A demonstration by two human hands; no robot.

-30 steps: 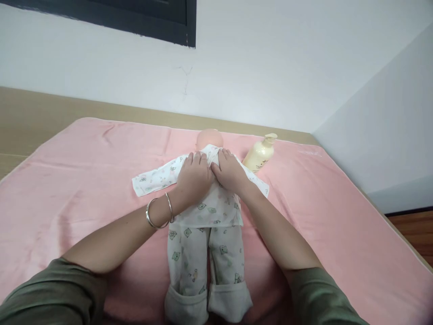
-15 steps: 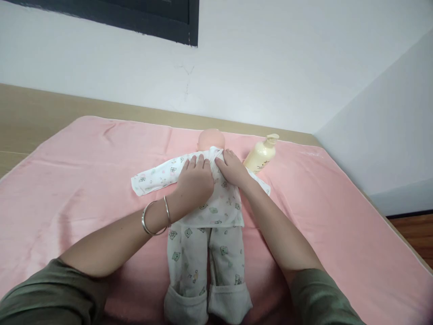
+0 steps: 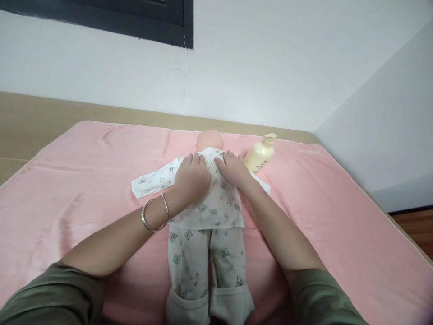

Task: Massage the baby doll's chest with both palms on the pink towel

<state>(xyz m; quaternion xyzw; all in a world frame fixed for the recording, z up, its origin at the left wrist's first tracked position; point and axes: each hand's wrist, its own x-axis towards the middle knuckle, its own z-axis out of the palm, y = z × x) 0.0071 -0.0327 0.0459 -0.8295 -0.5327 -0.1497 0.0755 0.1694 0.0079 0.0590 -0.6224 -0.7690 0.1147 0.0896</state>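
Observation:
A baby doll (image 3: pixel 210 139) lies on its back in the middle, its bald head at the far end. It wears a white long-sleeved shirt (image 3: pixel 216 210) with small animal prints. Matching trousers (image 3: pixel 225 257) with turned-up cuffs cover its legs. My left hand (image 3: pixel 192 178) rests on the left side of the shirt's chest, fingers bent over the shoulder; its thumb is hidden. Across from it, my right hand (image 3: pixel 235 170) lies on the other shoulder, thumb apart from the fingers and pointing at the collar. One sleeve (image 3: pixel 152 183) stretches out to the left; my right forearm partly covers the other.
A cream pump bottle (image 3: pixel 260 155) leans beside the doll's right-hand sleeve. Everything lies on a pink sheet (image 3: pixel 338 216) over a wooden surface (image 3: pixel 40 113). A white wall (image 3: pixel 253 67) rises behind, with a dark frame (image 3: pixel 162 27) at upper left.
My left hand has shifted slightly up and left toward the shoulder, its fingers now more bent. The bunched collar looks flatter. My right hand has barely moved.

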